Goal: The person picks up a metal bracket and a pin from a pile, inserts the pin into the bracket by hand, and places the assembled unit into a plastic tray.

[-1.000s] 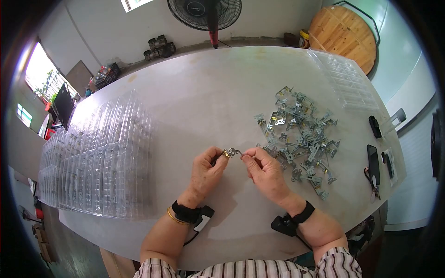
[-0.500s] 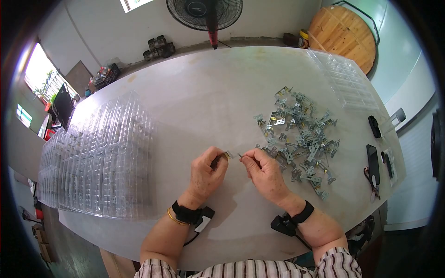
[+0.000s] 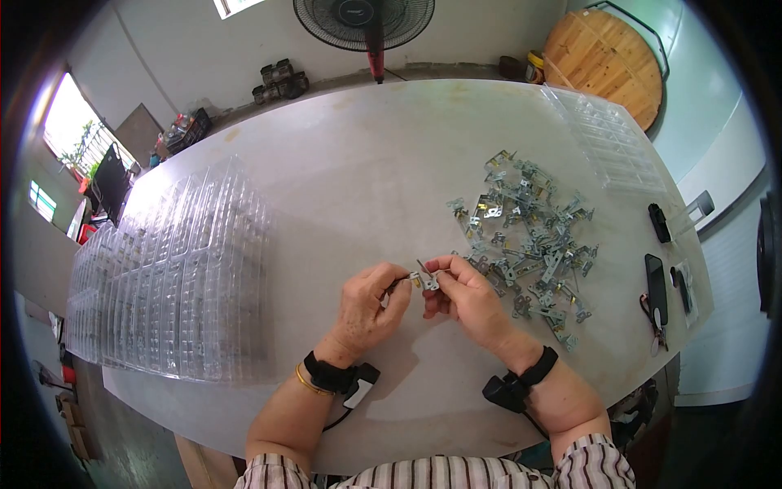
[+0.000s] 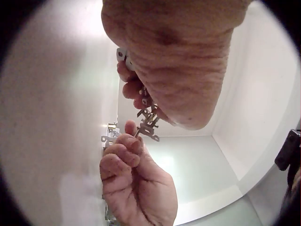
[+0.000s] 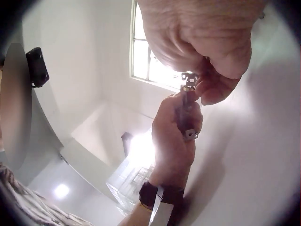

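Note:
In front of my body, my left hand (image 3: pixel 366 308) grips a small metal bracket (image 3: pixel 429 283) with brassy parts. One plate end of this bracket (image 5: pixel 190 134) sticks out below the left fist in the right wrist view, and its other end (image 5: pixel 189 79) reaches the right fingertips. My right hand (image 3: pixel 472 300) pinches a thin metal rod (image 3: pixel 421 266), which stands up from its fingers beside the bracket. In the left wrist view, this rod (image 4: pixel 137 133) lies between thumb and forefinger, right at the bracket. A pile of similar metal brackets (image 3: pixel 542 236) spreads beyond the right hand.
Stacked clear plastic trays (image 3: pixel 171 277) fill the table's left side. Another clear tray (image 3: pixel 607 138) lies at the far right. Along the right edge are a black phone (image 3: pixel 656 285), scissors (image 3: pixel 656 324) and a black object (image 3: pixel 658 222). A fan (image 3: pixel 362 20) stands beyond the table.
A gap showed between the hands half a second ago; now the bracket end meets the right fingertips. The right hand has turned, and the left hand has shifted slightly right.

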